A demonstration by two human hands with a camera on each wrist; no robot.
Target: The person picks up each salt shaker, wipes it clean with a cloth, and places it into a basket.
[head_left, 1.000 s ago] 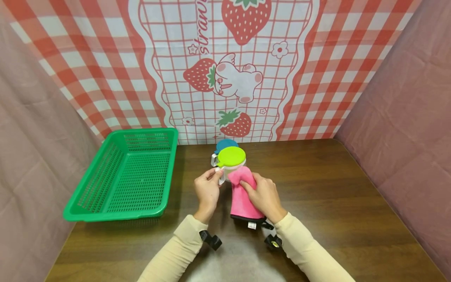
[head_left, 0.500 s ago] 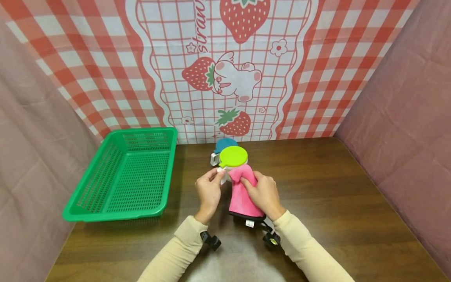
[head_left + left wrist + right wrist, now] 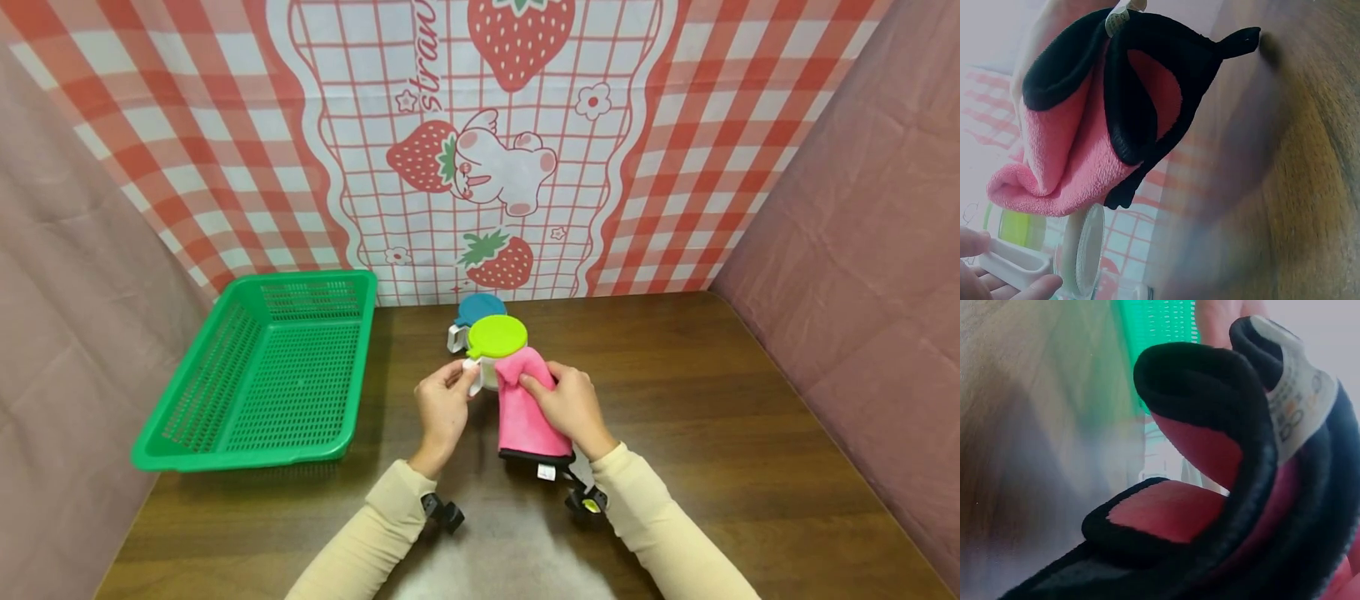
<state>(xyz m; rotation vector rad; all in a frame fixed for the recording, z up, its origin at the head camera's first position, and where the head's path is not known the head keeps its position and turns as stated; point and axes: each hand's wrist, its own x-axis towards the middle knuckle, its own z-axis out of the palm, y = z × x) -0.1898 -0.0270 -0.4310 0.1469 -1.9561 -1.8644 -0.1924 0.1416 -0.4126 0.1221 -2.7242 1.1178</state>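
My left hand pinches the white handle of a clear jar with a lime-green lid. The jar's round underside shows in the left wrist view. In my right hand is a bunched pink cloth with black edging and a white tag, gripped between thumb and fingers. Its folded upper end lies at the jar's right side and covers part of it. Dark edging and folds of the cloth fill much of the right wrist view.
Behind the held jar stands another jar with a blue lid and a white handle. To the left sits a green perforated basket on the brown wooden table. A red-checked strawberry cloth hangs along the back.
The pink cloth and right hand have shifted slightly to the right over the last half second. The green-lidded jar stands a little further right than one second ago, its handle still held.
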